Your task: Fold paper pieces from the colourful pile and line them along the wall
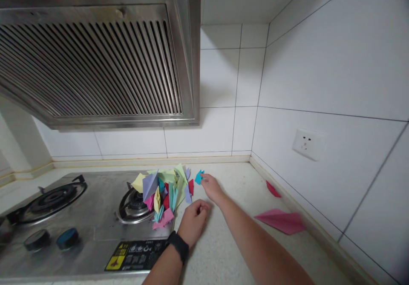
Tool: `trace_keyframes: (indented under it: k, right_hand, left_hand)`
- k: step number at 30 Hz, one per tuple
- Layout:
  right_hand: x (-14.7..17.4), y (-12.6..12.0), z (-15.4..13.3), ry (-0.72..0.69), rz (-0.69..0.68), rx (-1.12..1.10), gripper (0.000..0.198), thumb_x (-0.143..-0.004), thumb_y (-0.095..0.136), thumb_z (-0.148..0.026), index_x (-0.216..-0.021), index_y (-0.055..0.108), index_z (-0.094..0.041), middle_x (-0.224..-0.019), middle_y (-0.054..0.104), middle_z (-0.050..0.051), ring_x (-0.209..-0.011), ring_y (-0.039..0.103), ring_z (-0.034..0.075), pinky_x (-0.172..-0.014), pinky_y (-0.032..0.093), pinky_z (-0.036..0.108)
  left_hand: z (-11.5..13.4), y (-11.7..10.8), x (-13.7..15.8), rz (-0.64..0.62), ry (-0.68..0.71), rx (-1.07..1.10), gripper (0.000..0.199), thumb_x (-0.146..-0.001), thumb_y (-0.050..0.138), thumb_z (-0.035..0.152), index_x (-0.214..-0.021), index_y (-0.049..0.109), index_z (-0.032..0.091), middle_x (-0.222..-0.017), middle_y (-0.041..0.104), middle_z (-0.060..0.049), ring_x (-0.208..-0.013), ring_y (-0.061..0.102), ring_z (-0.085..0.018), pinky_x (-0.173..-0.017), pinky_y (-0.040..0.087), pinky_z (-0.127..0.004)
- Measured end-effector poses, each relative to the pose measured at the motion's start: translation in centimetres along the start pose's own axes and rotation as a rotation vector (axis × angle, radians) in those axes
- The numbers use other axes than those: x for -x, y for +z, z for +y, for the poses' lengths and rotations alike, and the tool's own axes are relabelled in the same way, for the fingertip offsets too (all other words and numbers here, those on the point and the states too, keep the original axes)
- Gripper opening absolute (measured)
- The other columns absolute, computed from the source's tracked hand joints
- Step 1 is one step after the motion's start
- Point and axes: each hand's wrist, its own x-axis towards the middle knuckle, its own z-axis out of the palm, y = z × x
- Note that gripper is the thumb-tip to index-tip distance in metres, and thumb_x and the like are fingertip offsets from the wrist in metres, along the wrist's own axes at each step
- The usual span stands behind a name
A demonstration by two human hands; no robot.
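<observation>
My right hand (211, 187) reaches over the counter, its fingertips pinched on a small blue piece of folded paper (199, 177). Nearer to me, my left hand (194, 217) rests by the counter with curled fingers, and no object shows in it; a black watch (179, 246) is on that wrist. Left of both hands lies a heap of folded papers (166, 187) in yellow, purple, green, pink, red and blue. It spreads over the right burner and the stove's edge. A red folded paper (191, 187) and a purple one (188, 194) lie at its right side.
A pink paper plane (281, 221) and a small red folded paper (273, 189) lie by the right wall. The steel gas stove (96, 208) fills the left side, with a second burner (53, 197) and knobs. A range hood (96, 63) hangs above. A socket (309, 144) is on the wall.
</observation>
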Motion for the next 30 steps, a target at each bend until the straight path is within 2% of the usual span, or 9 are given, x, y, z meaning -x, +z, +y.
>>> trace_keyframes:
  k: [4,7,10,12,15,19,22,25,30]
  right_hand:
    - [4.3,-3.7,-0.4,-0.006,0.144,-0.1,0.035,-0.084,0.046,-0.027,-0.112,0.065,-0.018,-0.116,0.065,0.009,-0.104,0.059,0.022,-0.095,0.041,0.038]
    - [9.3,-5.9,-1.1,-0.032,0.151,-0.224,0.029,-0.084,0.052,-0.03,-0.102,0.07,-0.019,-0.103,0.07,0.008,-0.097,0.062,0.022,-0.093,0.044,0.039]
    - [13.6,-7.0,-1.7,-0.05,0.12,-0.265,0.026,-0.084,0.055,-0.033,-0.099,0.071,-0.02,-0.1,0.07,0.008,-0.098,0.062,0.022,-0.092,0.045,0.039]
    - [15.1,-7.5,-2.0,-0.103,0.067,-0.246,0.024,-0.085,0.055,-0.034,-0.099,0.071,-0.021,-0.101,0.069,0.007,-0.096,0.062,0.021,-0.089,0.046,0.036]
    - [15.3,-8.2,-2.3,-0.162,-0.023,-0.206,0.022,-0.084,0.057,-0.034,-0.095,0.072,-0.021,-0.095,0.069,0.006,-0.088,0.063,0.019,-0.082,0.048,0.033]
    - [14.5,-8.6,-2.3,-0.209,0.016,-0.131,0.02,-0.081,0.06,-0.028,-0.097,0.069,-0.02,-0.097,0.066,0.006,-0.079,0.059,0.015,-0.073,0.047,0.028]
    - [14.7,-8.2,-1.9,-0.145,0.033,-0.148,0.027,-0.077,0.066,-0.031,-0.101,0.064,-0.02,-0.093,0.065,0.004,-0.07,0.056,0.012,-0.064,0.045,0.025]
    - [15.0,-7.6,-1.4,-0.109,0.008,-0.189,0.028,-0.077,0.067,-0.036,-0.098,0.062,-0.019,-0.083,0.063,0.002,-0.069,0.055,0.013,-0.063,0.044,0.024]
    - [15.0,-7.7,-1.5,-0.085,0.06,-0.168,0.025,-0.078,0.064,-0.04,-0.092,0.061,-0.019,-0.071,0.058,-0.001,-0.063,0.051,0.012,-0.059,0.04,0.023]
  left_hand:
    - [0.2,-0.3,0.0,0.052,-0.06,0.09,0.03,-0.086,0.043,0.041,-0.088,0.06,0.016,-0.063,0.048,0.003,-0.055,0.046,-0.012,-0.051,0.036,-0.022]
    - [1.1,-0.4,0.5,0.07,-0.103,0.176,0.047,-0.087,0.037,0.058,-0.095,0.059,0.017,-0.07,0.051,0.001,-0.057,0.048,-0.012,-0.045,0.035,-0.02]
    - [2.0,-0.1,1.0,-0.039,-0.066,0.251,0.052,-0.086,0.039,0.061,-0.104,0.058,0.016,-0.085,0.057,-0.004,-0.067,0.054,-0.013,-0.042,0.035,-0.018]
    - [2.1,0.5,1.2,-0.165,-0.027,0.274,0.049,-0.084,0.048,0.059,-0.103,0.059,0.015,-0.083,0.057,-0.004,-0.067,0.054,-0.013,-0.043,0.037,-0.017]
    - [1.5,1.3,1.1,-0.26,-0.004,0.25,0.043,-0.077,0.061,0.053,-0.094,0.06,0.013,-0.067,0.052,0.001,-0.054,0.047,-0.009,-0.041,0.036,-0.017]
    - [0.6,1.4,0.9,-0.192,0.014,0.209,0.039,-0.076,0.064,0.05,-0.089,0.058,0.014,-0.066,0.051,0.002,-0.056,0.049,-0.01,-0.043,0.035,-0.017]
    - [0.8,1.1,1.1,-0.186,0.054,0.16,0.035,-0.075,0.065,0.047,-0.084,0.059,0.014,-0.065,0.052,0.002,-0.056,0.046,-0.009,-0.047,0.034,-0.018]
    - [1.6,1.1,1.6,-0.194,0.133,0.09,0.03,-0.075,0.065,0.042,-0.078,0.062,0.012,-0.064,0.052,0.002,-0.059,0.045,-0.009,-0.056,0.036,-0.02]
    - [2.6,1.3,2.1,-0.218,0.192,0.017,0.027,-0.074,0.065,0.039,-0.075,0.066,0.012,-0.067,0.055,0.0,-0.063,0.046,-0.011,-0.062,0.037,-0.022]
